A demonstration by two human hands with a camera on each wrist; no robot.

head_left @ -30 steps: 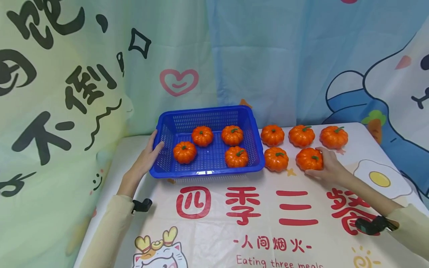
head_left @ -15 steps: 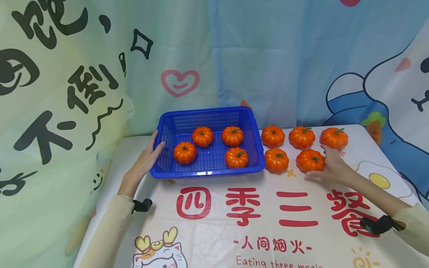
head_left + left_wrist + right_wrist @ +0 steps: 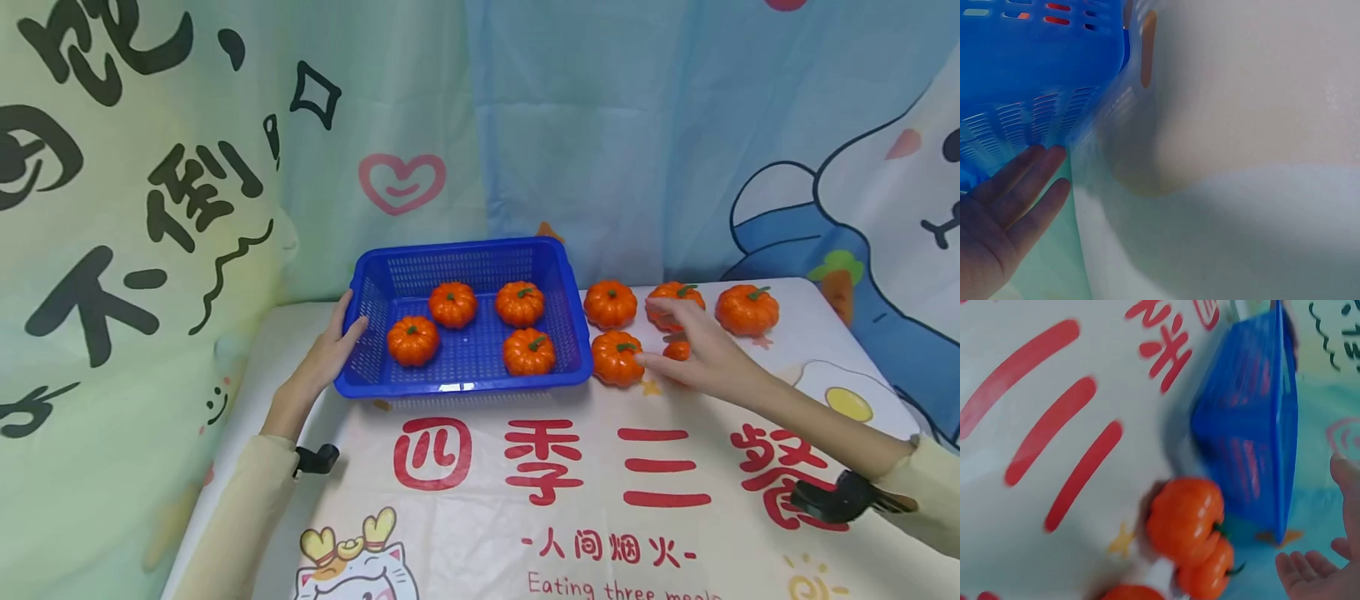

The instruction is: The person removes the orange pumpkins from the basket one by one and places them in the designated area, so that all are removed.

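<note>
My left hand (image 3: 324, 357) rests at the left side of a blue plastic basket (image 3: 465, 389), its thumb by the rim and its straight fingers against the slotted wall in the left wrist view. Several orange pumpkins, one at the front left (image 3: 413, 343), sit apart inside. My right hand (image 3: 708, 358) hovers right of the basket, fingers spread and holding nothing. It partly covers one front-row pumpkin (image 3: 677, 351). Its thumb tip comes right at the edge of another pumpkin (image 3: 618, 360), which stands beside the basket's right wall.
Behind the right hand stands a row of pumpkins: one near the basket (image 3: 610, 304), one partly covered by fingers (image 3: 686, 292), and one at the far right (image 3: 747, 312). A printed cloth (image 3: 592, 467) covers the table. A patterned curtain (image 3: 570, 150) hangs behind.
My right hand has let go of the front-row pumpkin at the right and moved left across it, toward the pumpkin by the basket. My left hand and the basket have stayed put.
</note>
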